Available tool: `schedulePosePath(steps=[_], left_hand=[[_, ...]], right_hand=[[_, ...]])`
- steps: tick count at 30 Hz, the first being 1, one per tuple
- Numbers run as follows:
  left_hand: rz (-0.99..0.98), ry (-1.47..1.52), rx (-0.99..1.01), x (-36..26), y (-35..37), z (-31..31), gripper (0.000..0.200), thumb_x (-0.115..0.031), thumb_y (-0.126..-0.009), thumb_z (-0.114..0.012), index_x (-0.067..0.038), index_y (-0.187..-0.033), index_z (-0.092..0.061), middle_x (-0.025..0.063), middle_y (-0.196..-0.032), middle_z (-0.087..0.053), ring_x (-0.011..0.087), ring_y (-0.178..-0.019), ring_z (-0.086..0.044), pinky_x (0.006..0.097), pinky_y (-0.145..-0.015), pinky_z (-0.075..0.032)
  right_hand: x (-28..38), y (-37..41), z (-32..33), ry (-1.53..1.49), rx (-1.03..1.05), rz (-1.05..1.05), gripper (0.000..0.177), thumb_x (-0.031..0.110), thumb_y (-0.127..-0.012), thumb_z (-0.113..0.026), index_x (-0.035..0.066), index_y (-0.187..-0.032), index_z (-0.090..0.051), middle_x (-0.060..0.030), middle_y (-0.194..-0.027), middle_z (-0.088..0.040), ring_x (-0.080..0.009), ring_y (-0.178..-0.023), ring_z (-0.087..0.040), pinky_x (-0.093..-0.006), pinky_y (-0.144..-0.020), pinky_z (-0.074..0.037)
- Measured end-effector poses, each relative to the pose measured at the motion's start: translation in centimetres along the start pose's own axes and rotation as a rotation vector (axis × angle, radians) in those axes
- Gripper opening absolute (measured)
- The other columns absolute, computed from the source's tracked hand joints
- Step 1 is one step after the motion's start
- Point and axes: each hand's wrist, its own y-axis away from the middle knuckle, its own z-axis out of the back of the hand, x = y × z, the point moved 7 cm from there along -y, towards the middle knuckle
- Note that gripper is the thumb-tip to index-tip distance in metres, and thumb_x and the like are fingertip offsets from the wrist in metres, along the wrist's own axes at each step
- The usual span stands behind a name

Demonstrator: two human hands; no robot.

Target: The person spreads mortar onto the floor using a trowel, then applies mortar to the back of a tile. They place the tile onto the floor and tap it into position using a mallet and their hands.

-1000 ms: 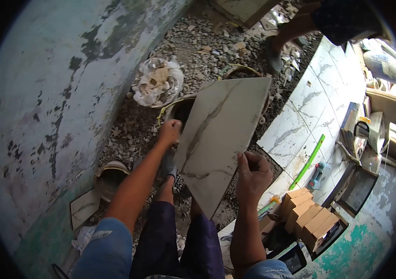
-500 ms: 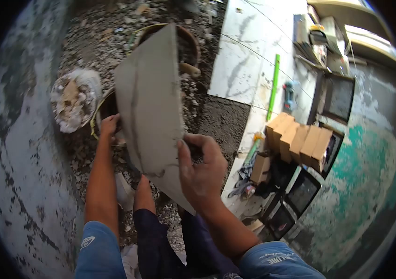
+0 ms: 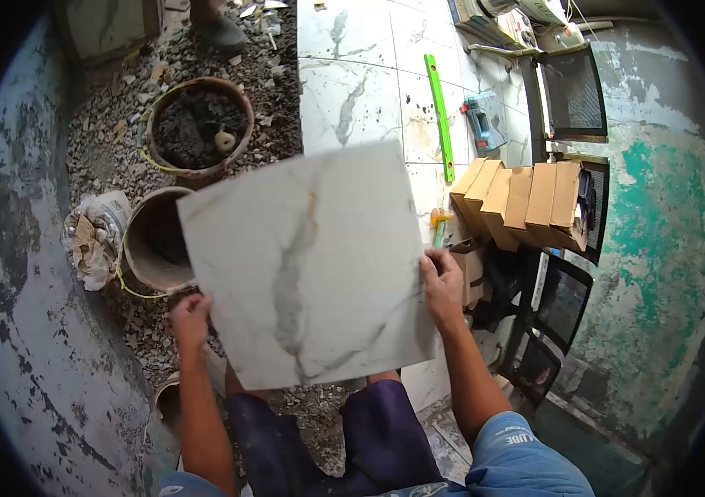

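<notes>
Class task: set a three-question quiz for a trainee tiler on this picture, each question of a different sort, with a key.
1. Multiple choice: what lies on the laid floor tiles? A) a green level B) a broom C) a ladder
2. True or false: only one hand holds the loose tile.
3. Fill the gap: seen from the wearer, the row of brown boxes stands to the loose tile's ____.
Key: 1 A. 2 False: the left hand and the right hand each grip an edge. 3 right.
</notes>
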Motion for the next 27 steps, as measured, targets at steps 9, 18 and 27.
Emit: schedulePosePath(steps=[9, 18, 27], left_hand=[[0.069, -0.248, 0.086, 9.3, 2.3, -19.6, 0.016, -0.01, -0.077, -0.076, -0.003, -0.073, -0.063, -0.0001, -0.067, -0.059, 0.0095, -0.058, -0.05, 0.026, -0.055, -0.041], [0.133, -0.158, 0.112, 7.3, -8.1, -33.0, 0.016, -0.014, -0.083, -0.072, -0.001, -0.083, -0.063, 0.0083, -0.075, -0.065, 0.0183, -0.059, -0.062, 0.0337, -0.054, -0.05], [0.1, -0.183, 0.17, 5.3, -16.1, -35.3, 0.028, -0.017, -0.086, -0.07, 0.008, -0.1, -0.064, 0.0142, -0.094, -0.066, 0.0218, -0.081, -0.061, 0.0346, -0.071, -0.052]], right_hand=[[-27.0, -7.8, 13.4, 0.051, -0.089, -0.172, 0.019, 0.015, -0.091, -0.059, -0.003, -0.094, -0.06, -0.0059, -0.082, -0.062, -0.0123, -0.075, -0.055, -0.0268, -0.069, -0.046], [-37.4, -27.7, 10.4, -0.106, 0.015, -0.167, 0.019, 0.011, -0.088, -0.061, 0.002, -0.104, -0.06, -0.0065, -0.078, -0.062, -0.0128, -0.061, -0.052, -0.0291, -0.052, -0.043], [-38.7, -35.3, 5.6, -0.259, 0.149, -0.3, 0.017, 0.006, -0.093, -0.056, 0.001, -0.109, -0.058, -0.0086, -0.09, -0.064, -0.0129, -0.071, -0.057, -0.0251, -0.058, -0.048]])
